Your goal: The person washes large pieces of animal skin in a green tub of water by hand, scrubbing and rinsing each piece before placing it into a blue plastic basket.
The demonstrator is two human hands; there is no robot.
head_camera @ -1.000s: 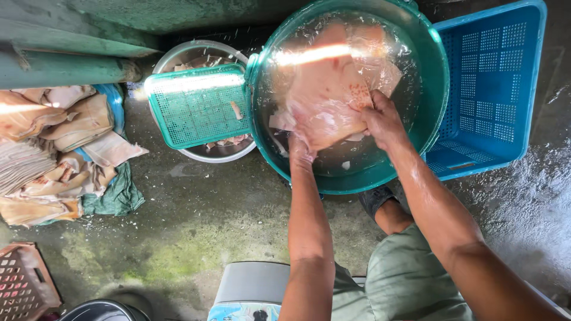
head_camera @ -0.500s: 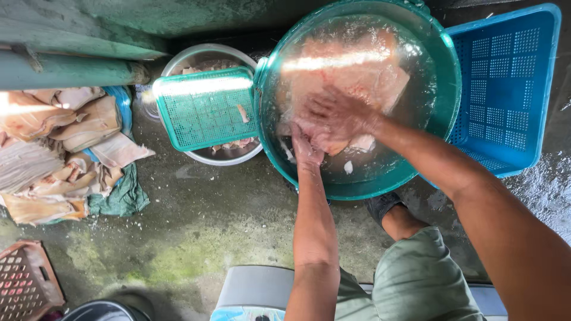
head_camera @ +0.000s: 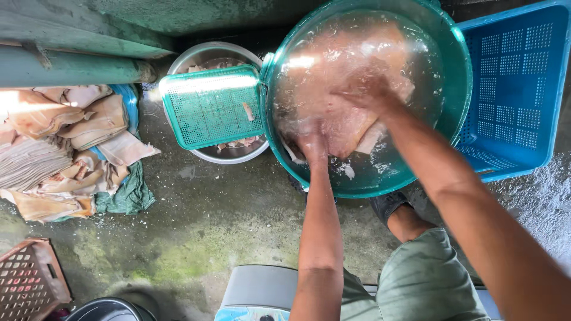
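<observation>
My left hand (head_camera: 311,144) and right hand (head_camera: 367,90): both now sunk deeper, pressing the pink sheet (head_camera: 342,89) underwater in the green basin (head_camera: 458,89); grip unclear

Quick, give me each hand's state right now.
Left hand: in the basin water, on the pale sheet; grip cannot be told.
Right hand: blurred, pressing on the sheet; open or closed cannot be told.

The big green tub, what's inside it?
The green tub holds water and a large pale pink sheet. Both hands, left hand and right hand, are pressing on it. What lies under the sheet is covered.
</observation>
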